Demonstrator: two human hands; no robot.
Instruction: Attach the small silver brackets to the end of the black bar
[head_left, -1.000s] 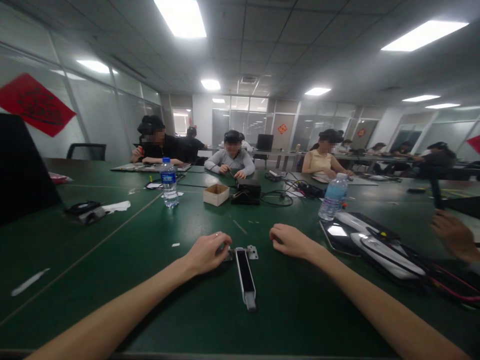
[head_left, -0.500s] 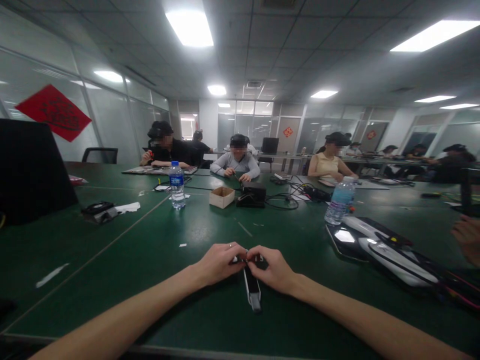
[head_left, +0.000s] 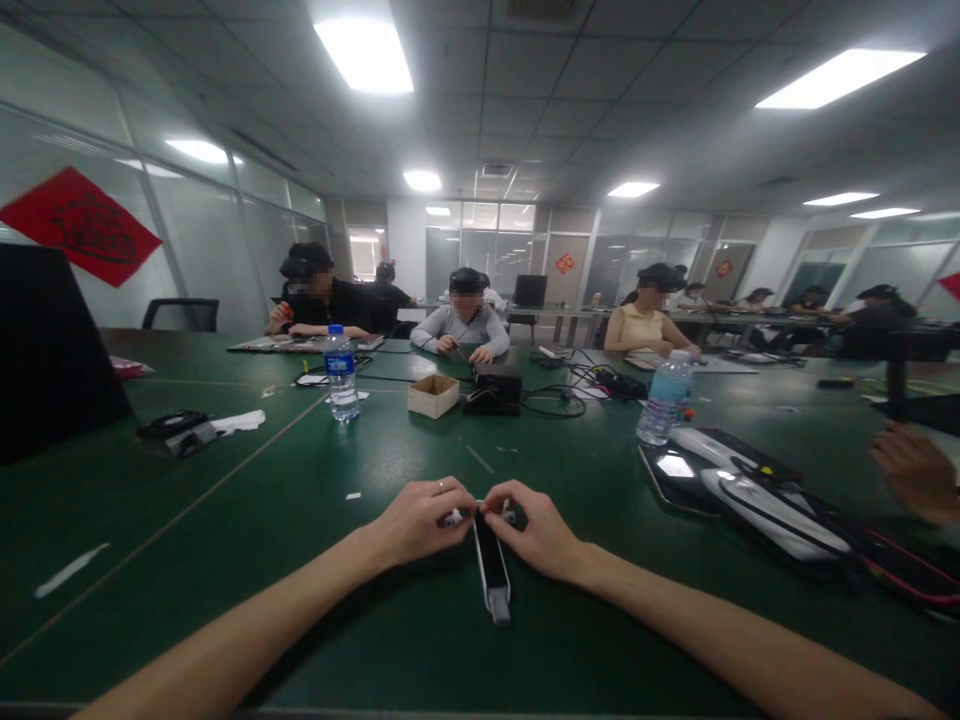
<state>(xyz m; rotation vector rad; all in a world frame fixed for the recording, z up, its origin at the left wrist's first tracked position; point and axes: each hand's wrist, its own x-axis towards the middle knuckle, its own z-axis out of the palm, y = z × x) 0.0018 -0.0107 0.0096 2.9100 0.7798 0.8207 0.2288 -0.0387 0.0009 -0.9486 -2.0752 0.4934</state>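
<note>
A narrow, long device, black on top with a white rim and a grey near end, lies on the green table pointing toward me. My left hand is closed in a pinch at its far end from the left. From the right, my right hand pinches at the same end, fingertips close to the left ones. Small white bits show beside the fingers of both hands; what they belong to is mostly hidden.
Beyond my hands stand an open cardboard box, a black device and a water bottle. On the right are another bottle, a tablet and a white-and-black tool. A co-worker's hand is at the far right.
The view has shifted slightly, so things sit further left. My fingertips have drawn a little apart at the device's far end, baring more of its black top.
</note>
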